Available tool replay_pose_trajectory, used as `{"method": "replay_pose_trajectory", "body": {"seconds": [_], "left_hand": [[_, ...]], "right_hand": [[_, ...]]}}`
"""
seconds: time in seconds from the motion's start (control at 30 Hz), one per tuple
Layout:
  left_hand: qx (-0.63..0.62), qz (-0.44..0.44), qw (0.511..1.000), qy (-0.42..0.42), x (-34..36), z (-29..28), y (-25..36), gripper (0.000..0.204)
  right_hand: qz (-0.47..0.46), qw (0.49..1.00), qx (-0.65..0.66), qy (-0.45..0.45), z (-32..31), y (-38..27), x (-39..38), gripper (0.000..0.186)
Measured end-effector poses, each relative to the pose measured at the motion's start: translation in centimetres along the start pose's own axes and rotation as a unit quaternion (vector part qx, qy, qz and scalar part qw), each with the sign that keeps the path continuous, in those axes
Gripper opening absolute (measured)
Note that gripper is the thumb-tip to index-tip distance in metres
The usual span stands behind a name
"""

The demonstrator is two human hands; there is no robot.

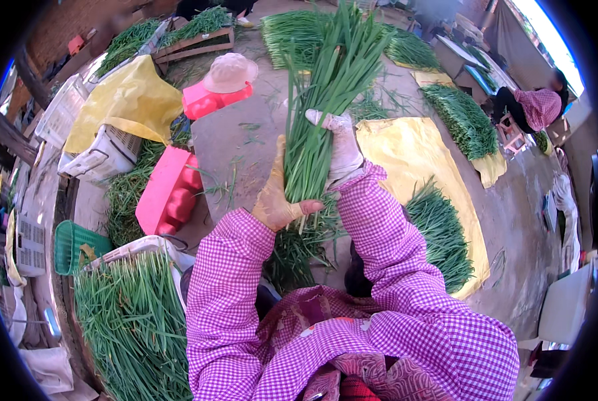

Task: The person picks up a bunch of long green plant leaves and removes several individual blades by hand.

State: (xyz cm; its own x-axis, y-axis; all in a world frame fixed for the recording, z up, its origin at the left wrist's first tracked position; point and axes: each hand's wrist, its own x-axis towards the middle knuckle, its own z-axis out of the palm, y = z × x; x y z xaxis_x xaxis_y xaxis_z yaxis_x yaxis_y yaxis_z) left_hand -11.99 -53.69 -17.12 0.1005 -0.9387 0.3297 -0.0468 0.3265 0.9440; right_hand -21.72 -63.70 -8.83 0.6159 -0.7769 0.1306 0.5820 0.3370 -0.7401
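A thick bunch of garlic chives stands nearly upright between my hands, pale stem ends down and green leaves fanning away from me. My left hand grips its lower left side, thumb laid across the stems near the bottom. Higher up on the right, my right hand, in a whitish glove, closes round the bunch with its thumb toward the leaves. Below the bunch, loose chives lie in a heap on the floor between my legs.
A crate of chives stands at my left, near a green basket and a pink moulded stool. Yellow sheeting holds a chive pile at my right. A hat rests on another pink stool. A person sits far right.
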Motion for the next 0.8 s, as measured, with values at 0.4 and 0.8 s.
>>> {"method": "replay_pose_trajectory", "body": {"seconds": [0.4,0.8], "left_hand": [[-0.082,-0.051,0.991,0.088,-1.0,2.5,-3.7,0.119],[-0.314,-0.17,0.911,0.204,-4.2,4.6,-5.4,0.051]], "right_hand": [[0.048,0.99,0.125,0.042,-2.3,1.9,1.0,0.017],[0.275,0.948,0.148,0.056,-3.9,5.5,0.5,0.02]]}}
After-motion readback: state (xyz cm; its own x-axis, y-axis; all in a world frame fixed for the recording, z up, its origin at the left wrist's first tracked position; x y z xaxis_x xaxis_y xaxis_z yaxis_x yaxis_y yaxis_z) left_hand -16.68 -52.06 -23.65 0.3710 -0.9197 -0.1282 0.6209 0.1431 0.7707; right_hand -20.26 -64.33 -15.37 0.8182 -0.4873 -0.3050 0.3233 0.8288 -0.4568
